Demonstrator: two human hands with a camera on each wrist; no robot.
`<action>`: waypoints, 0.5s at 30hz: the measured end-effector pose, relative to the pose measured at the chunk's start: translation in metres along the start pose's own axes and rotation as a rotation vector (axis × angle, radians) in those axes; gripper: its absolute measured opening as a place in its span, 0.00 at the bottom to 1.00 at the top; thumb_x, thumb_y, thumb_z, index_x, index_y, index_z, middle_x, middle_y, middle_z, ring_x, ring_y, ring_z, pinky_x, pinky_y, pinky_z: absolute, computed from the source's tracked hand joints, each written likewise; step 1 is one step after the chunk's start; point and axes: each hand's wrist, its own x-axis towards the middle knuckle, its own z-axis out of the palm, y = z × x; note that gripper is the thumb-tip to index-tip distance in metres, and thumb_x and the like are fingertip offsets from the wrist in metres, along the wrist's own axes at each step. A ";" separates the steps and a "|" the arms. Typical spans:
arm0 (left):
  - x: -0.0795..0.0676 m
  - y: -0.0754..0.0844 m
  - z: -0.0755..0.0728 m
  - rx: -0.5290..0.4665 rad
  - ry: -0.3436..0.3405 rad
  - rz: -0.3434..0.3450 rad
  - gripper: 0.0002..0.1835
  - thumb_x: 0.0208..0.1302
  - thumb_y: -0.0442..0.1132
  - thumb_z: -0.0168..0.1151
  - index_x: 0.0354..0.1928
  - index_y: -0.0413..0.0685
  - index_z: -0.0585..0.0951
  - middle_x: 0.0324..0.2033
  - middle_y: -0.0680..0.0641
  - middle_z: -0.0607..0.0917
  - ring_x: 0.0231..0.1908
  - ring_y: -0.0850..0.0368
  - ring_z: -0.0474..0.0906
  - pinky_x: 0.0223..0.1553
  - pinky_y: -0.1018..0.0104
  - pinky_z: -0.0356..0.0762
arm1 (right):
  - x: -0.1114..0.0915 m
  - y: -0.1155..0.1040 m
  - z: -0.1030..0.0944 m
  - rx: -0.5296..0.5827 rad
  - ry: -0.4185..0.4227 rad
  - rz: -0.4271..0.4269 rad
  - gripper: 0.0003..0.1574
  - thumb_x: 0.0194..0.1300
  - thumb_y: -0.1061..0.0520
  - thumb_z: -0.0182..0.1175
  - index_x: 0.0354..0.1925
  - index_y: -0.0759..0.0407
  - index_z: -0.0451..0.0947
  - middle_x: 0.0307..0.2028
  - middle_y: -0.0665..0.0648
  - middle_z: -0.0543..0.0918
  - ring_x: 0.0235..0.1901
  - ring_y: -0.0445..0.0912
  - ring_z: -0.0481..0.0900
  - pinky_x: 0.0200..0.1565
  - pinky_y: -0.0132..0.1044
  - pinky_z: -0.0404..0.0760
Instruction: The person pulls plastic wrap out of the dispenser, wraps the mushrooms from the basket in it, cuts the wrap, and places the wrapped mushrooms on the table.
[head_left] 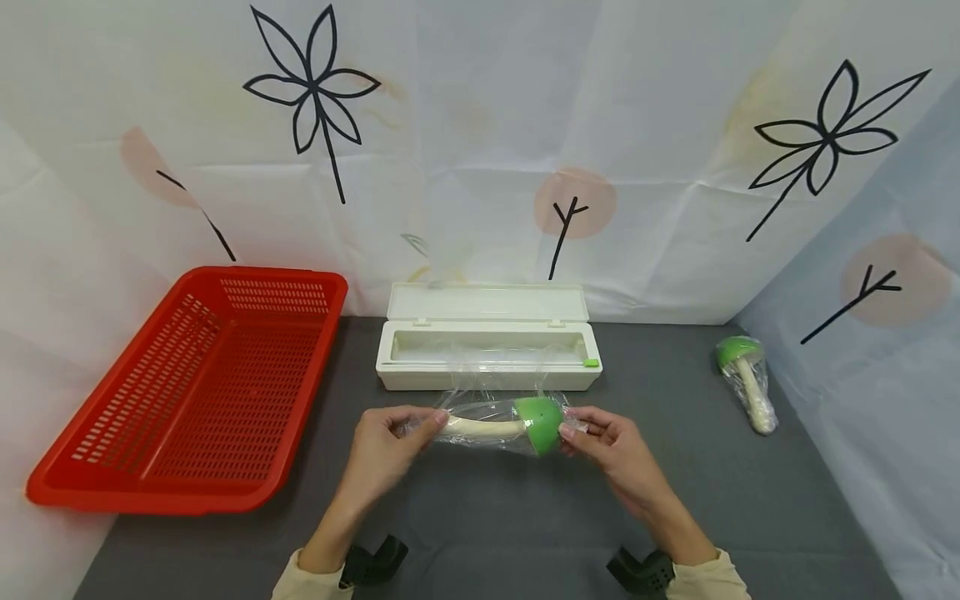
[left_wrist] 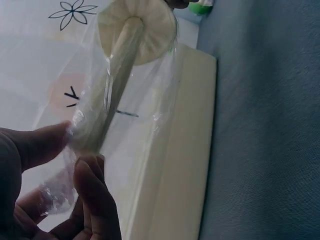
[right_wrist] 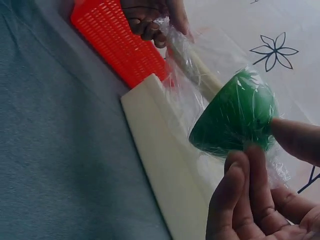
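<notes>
A toy mushroom (head_left: 486,427) with a green cap (right_wrist: 240,115) and a pale stem (left_wrist: 125,50) is held level in front of the box, wrapped in clear cling film. My left hand (head_left: 386,442) pinches the stem's end through the film. At the other end my right hand (head_left: 611,450) grips the cap between thumb and fingers. Loose film (head_left: 498,371) rises from the mushroom and overlaps the front of the white cling film dispenser (head_left: 487,379), whose lid (head_left: 487,302) stands raised.
To the left stands a red perforated basket (head_left: 217,400). A second film-wrapped mushroom (head_left: 748,383), also green-capped, lies on the grey table (head_left: 525,533) at the far right. A patterned cloth (head_left: 480,125) hangs behind and at the sides.
</notes>
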 end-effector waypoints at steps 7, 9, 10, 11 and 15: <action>-0.012 -0.002 0.005 0.123 0.004 -0.074 0.09 0.59 0.49 0.76 0.30 0.53 0.92 0.21 0.55 0.84 0.26 0.61 0.80 0.28 0.66 0.74 | -0.009 0.013 0.003 -0.023 0.047 0.118 0.19 0.68 0.66 0.65 0.51 0.79 0.76 0.39 0.56 0.83 0.36 0.43 0.83 0.45 0.39 0.84; -0.016 -0.005 0.006 0.098 -0.023 -0.096 0.09 0.60 0.48 0.76 0.32 0.51 0.92 0.20 0.55 0.84 0.25 0.61 0.81 0.28 0.66 0.76 | -0.011 0.017 0.002 -0.018 0.027 0.132 0.20 0.68 0.65 0.65 0.52 0.79 0.75 0.40 0.57 0.83 0.37 0.44 0.84 0.45 0.40 0.84; -0.018 -0.006 0.007 0.073 -0.041 -0.109 0.09 0.60 0.47 0.75 0.34 0.49 0.91 0.20 0.54 0.85 0.23 0.59 0.82 0.27 0.66 0.77 | -0.013 0.019 0.001 -0.018 0.013 0.133 0.20 0.68 0.65 0.65 0.52 0.79 0.75 0.40 0.57 0.83 0.37 0.45 0.84 0.45 0.41 0.84; -0.020 -0.009 0.007 0.051 -0.060 -0.123 0.10 0.62 0.47 0.74 0.35 0.47 0.91 0.20 0.53 0.86 0.22 0.58 0.83 0.26 0.66 0.79 | -0.014 0.022 -0.001 -0.020 -0.001 0.129 0.21 0.68 0.64 0.65 0.52 0.79 0.75 0.40 0.57 0.83 0.37 0.45 0.84 0.45 0.41 0.84; -0.026 -0.020 0.007 -0.060 -0.104 -0.168 0.13 0.68 0.43 0.68 0.36 0.37 0.89 0.24 0.46 0.88 0.20 0.54 0.85 0.26 0.62 0.83 | -0.021 0.033 -0.007 0.008 -0.081 0.092 0.19 0.69 0.65 0.63 0.51 0.81 0.74 0.39 0.58 0.83 0.38 0.45 0.85 0.46 0.42 0.84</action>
